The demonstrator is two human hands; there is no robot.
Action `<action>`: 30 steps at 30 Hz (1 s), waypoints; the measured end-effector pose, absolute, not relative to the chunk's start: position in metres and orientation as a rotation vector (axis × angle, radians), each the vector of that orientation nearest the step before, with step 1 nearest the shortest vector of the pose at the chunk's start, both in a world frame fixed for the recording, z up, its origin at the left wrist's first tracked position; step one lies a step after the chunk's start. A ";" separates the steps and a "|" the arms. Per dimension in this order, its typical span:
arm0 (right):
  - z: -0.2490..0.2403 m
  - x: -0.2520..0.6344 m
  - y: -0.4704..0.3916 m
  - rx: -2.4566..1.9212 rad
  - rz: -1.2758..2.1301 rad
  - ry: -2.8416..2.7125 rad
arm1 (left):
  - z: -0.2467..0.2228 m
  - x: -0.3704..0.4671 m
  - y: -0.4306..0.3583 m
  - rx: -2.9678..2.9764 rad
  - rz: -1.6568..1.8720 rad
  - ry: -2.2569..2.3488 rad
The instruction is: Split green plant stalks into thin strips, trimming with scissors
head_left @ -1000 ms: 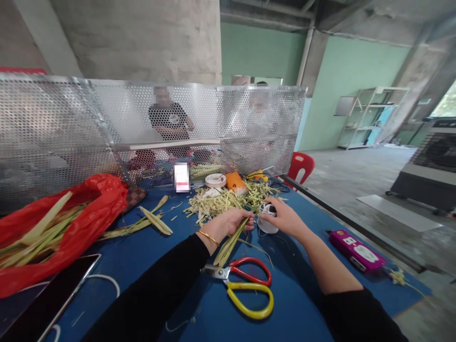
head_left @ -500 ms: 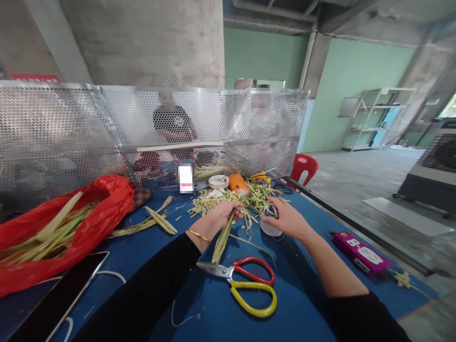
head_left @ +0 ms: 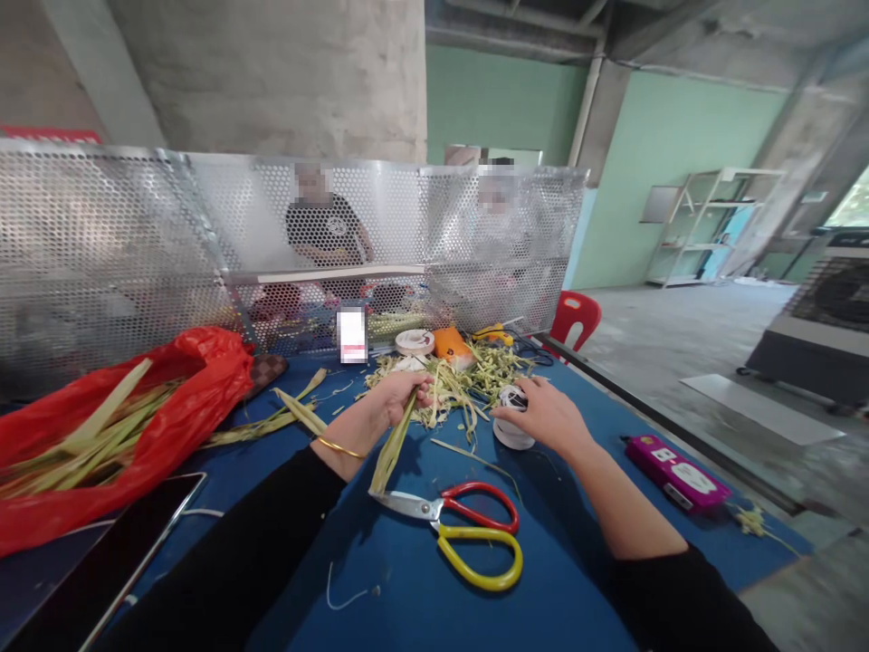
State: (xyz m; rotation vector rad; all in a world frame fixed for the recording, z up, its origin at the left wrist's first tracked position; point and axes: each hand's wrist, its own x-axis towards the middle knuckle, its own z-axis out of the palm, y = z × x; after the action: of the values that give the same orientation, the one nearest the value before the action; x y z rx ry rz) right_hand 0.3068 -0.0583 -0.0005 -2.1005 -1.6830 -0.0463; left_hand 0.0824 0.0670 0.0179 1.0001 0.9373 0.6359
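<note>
Pinched in the fingers of my left hand [head_left: 402, 398] are folded pale-green corn husk strips [head_left: 392, 453], their loose ends trailing down toward me. The thumb and fingers of my right hand [head_left: 553, 418] are around the upper part of a white spool [head_left: 512, 436] standing on the table; its dark and white inside partly shows. Between my arms lie scissors [head_left: 427, 510] with one red and one yellow handle, blades pointing left near the husk ends. Behind both hands spreads a heap of shredded husk [head_left: 468, 385].
A red plastic bag [head_left: 224, 371] of husks and a dark tablet [head_left: 115, 566] are at left. A lit phone [head_left: 351, 335], tape roll [head_left: 415, 342] and orange packet [head_left: 451, 344] stand behind. At right lies a purple box [head_left: 675, 471]. A perforated metal screen [head_left: 380, 217] separates two people opposite.
My left hand has shifted left and slightly nearer with the husk strips. My right hand has settled closer around the white spool. The view has turned slightly.
</note>
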 end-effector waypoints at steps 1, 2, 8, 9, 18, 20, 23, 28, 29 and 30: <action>0.000 0.305 -0.059 -2.127 -0.059 -1.683 | 0.019 0.080 0.066 1.009 0.641 0.942; 0.000 0.305 -0.060 -2.115 -0.052 -1.723 | 0.020 0.078 0.065 1.020 0.647 0.949; 0.009 0.316 -0.063 -1.806 -0.104 -1.975 | 0.032 0.061 0.052 1.088 0.655 0.936; 0.012 0.314 -0.066 -1.761 -0.186 -1.926 | 0.034 0.058 0.049 1.104 0.647 0.938; -0.002 0.211 -0.137 -1.595 0.192 -2.514 | 0.038 0.025 0.024 1.242 0.623 0.954; -0.012 0.200 -0.141 -1.655 0.157 -2.522 | 0.038 0.019 0.023 1.255 0.607 0.935; -0.018 0.198 -0.138 -1.733 0.146 -2.520 | 0.039 0.013 0.026 1.260 0.590 0.918; -0.014 0.217 -0.150 -1.744 0.481 -2.357 | 0.037 0.010 0.030 1.240 0.571 0.902; -0.013 0.222 -0.155 -1.717 0.617 -2.281 | 0.036 0.011 0.031 1.229 0.576 0.901; -0.014 0.227 -0.160 -1.695 0.768 -2.172 | 0.035 0.011 0.032 1.215 0.583 0.900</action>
State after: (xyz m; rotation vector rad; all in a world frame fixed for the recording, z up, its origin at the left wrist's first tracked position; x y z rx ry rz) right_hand 0.2273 -0.1600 -0.0135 -1.6949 -2.1722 0.7683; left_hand 0.0108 0.0323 0.0351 1.2152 0.8998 0.5826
